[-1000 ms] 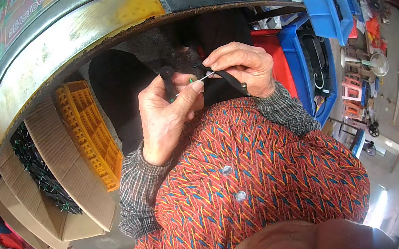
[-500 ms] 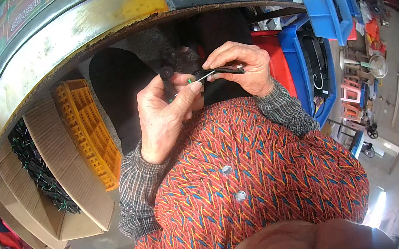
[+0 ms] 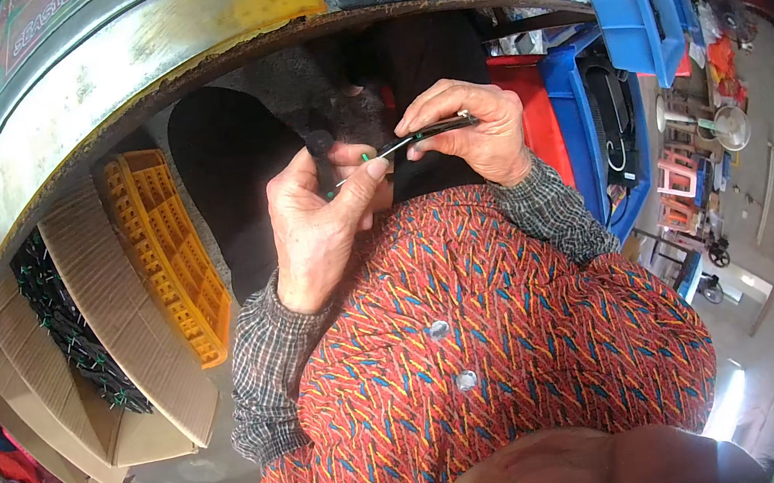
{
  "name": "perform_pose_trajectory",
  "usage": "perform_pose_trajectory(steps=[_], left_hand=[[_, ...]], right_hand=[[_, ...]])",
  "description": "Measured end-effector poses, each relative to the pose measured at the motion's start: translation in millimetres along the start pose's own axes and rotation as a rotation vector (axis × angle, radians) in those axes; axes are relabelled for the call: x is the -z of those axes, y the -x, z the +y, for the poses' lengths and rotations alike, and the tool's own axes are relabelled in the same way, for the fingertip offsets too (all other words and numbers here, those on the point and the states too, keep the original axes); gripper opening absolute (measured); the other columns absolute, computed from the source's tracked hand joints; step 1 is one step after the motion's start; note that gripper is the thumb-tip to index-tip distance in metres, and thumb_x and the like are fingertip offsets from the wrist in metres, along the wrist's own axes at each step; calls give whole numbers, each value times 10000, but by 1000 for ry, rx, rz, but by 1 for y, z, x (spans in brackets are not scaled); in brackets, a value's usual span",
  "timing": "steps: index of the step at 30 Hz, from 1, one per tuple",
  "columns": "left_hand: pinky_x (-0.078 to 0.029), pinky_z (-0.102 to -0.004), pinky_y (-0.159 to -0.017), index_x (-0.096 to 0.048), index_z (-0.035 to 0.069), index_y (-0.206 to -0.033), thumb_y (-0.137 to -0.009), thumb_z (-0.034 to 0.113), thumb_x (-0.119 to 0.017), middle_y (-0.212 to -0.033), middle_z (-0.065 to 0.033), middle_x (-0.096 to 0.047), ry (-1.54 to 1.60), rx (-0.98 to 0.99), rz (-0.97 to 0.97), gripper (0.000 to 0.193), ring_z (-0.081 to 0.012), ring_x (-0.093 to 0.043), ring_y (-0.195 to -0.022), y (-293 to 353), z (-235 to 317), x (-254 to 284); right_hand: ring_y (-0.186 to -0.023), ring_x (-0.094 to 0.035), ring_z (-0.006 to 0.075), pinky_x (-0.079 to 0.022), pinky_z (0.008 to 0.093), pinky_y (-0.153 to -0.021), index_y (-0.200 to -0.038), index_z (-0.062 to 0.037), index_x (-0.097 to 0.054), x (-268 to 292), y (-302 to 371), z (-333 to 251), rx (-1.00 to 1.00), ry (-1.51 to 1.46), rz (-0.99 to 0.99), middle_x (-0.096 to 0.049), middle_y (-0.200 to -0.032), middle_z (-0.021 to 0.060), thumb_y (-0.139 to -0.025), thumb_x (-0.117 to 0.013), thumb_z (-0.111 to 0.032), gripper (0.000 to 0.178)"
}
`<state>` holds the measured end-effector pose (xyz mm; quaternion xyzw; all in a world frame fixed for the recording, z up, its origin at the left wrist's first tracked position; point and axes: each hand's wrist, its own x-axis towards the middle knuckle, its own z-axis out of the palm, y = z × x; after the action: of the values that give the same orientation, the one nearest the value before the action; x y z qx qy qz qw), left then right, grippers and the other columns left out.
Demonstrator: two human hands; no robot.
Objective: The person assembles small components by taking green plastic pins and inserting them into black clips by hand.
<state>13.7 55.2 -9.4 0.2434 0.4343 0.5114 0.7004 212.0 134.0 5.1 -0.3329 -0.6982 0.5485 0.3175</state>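
Between the two raised hands, just in front of the chest, a thin green-and-silver wire (image 3: 353,170) runs from the left thumb up toward a slim dark rod-shaped piece (image 3: 438,126) pinched in the right. The left hand (image 3: 321,221) is closed, thumb and forefinger nipping the wire's lower end, while a small black knob-like part (image 3: 319,142) shows just above its fingers — whether it is held there or merely behind them cannot be told. The right hand (image 3: 473,128) is also closed, its fingertips gripping the dark rod near level. By the look of it, the step in hand is joining or threading the wire to the rod; the next move would seem to call for a steady pinch on both sides and fine alignment of the wire's tip, since both parts are thin and easily bent. Beyond the hands curves a worn metal rim with yellow paint (image 3: 136,40); to the left stand a yellow slotted plastic crate (image 3: 165,261) and brown cardboard boxes (image 3: 105,327) — one holding dark bundled parts (image 3: 71,327). Blue plastic bins (image 3: 610,7) lie to the right.
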Motion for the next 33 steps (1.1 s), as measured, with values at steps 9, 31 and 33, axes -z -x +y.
perform_pose_trajectory(steps=[9, 31, 33], left_hand=[[-378, -175, -483, -611, -14, -942, -856, 12, -678, -682, -19, -606, -14, -59, 60, 112, -31, -493, -529, 6, 1, -6], [-353, -174, -459, -605, -15, -959, -895, 75, -651, -752, -63, -622, 149, 59, -27, 119, -53, -466, -500, -2, -2, -1], [-353, -174, -457, -607, -15, -959, -894, 76, -653, -753, -63, -623, 151, 63, -20, 120, -54, -467, -499, -2, -2, -1]], right_hand=[[-805, -683, 249, -610, 324, -673, -923, 59, -638, 0, -2, 1, 48, -8, -10, -646, -944, 214, -778, -712, 27, 166], [-831, -680, 241, -607, 318, -690, -942, 51, -634, -1, -1, 7, 50, 10, -31, -641, -981, 215, -770, -707, 65, 187], [-840, -680, 245, -609, 318, -694, -942, 45, -637, -1, -1, 7, 66, 51, -28, -641, -987, 213, -756, -716, 74, 204]])
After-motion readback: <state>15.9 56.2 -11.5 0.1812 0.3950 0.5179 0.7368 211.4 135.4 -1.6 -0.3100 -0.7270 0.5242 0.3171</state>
